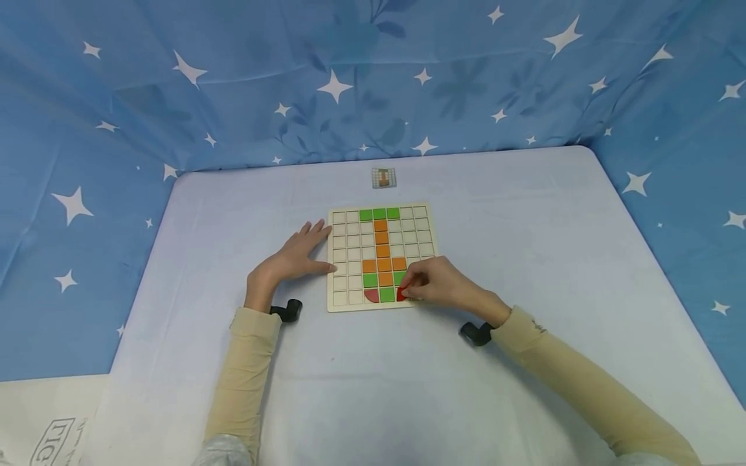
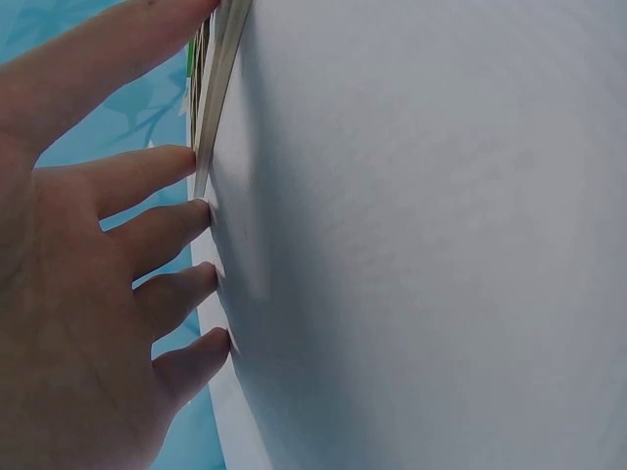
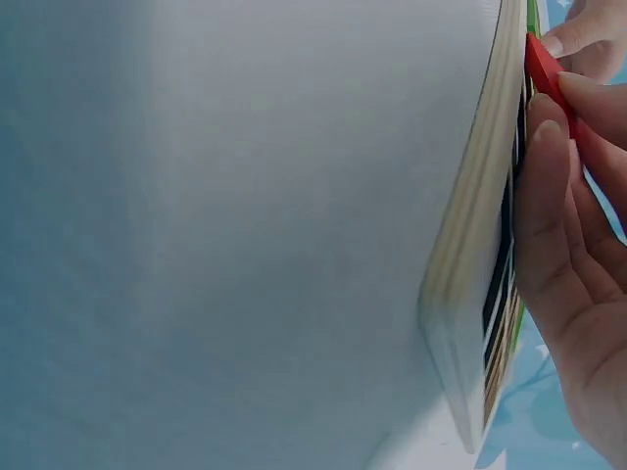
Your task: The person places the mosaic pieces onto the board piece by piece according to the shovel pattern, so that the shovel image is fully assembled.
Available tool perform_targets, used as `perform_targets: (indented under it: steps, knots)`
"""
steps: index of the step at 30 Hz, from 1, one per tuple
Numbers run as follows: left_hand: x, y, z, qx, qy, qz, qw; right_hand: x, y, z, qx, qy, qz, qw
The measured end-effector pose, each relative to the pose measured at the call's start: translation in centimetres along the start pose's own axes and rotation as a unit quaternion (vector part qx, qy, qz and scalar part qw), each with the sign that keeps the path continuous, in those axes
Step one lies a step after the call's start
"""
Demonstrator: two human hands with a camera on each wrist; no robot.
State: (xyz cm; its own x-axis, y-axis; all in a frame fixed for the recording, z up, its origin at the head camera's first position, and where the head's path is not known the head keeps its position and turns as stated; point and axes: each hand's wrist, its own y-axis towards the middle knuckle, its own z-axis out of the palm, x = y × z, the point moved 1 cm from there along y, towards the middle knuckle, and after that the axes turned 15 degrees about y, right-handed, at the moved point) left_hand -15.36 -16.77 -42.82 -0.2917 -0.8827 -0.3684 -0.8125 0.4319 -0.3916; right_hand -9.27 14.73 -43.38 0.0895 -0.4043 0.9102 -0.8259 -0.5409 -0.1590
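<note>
A wooden grid board [image 1: 344, 304] lies flat on the table, with green and orange square tiles set in its cells. At its near edge a red quarter-round tile [image 1: 372, 296] sits left of a green tile [image 1: 387, 294]. My right hand [image 1: 437, 281] pinches a second red tile [image 3: 547, 70] between thumb and fingers, over the near row just right of that green tile. My left hand [image 1: 294, 255] has its fingers spread, with thumb and index fingertips at the board's left edge. In the left wrist view the other fingertips of the left hand [image 2: 98, 264] rest on the table.
A small pattern card [image 1: 384, 178] showing a similar figure lies beyond the board. The white-covered table [image 1: 524, 226] meets a blue star-patterned curtain [image 1: 373, 71] at the back and sides. A pale printed sheet [image 1: 52, 421] is at the lower left.
</note>
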Motion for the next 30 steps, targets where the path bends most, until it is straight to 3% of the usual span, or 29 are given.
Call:
perform_targets:
  steps: [9, 22, 26, 30]
  knots:
    - [-0.2, 0.2, 0.2, 0.003, 0.002, 0.001, 1.0, 0.2, -0.2, 0.7, -0.022, -0.07, -0.063, 0.9954]
    - [0.0, 0.6, 0.1, 0.007, 0.002, -0.005, 1.0, -0.2, 0.0, -0.1, -0.021, -0.064, -0.079, 0.9946]
    - [0.5, 0.2, 0.0, -0.042, -0.021, -0.022, 0.9987, -0.4, 0.1, -1.4, -0.051, -0.063, -0.105, 0.9912]
    - [1.0, -0.3, -0.3, -0.156, -0.014, -0.051, 0.9863, -0.7, 0.2, -3.2, -0.094, -0.074, -0.129, 0.9844]
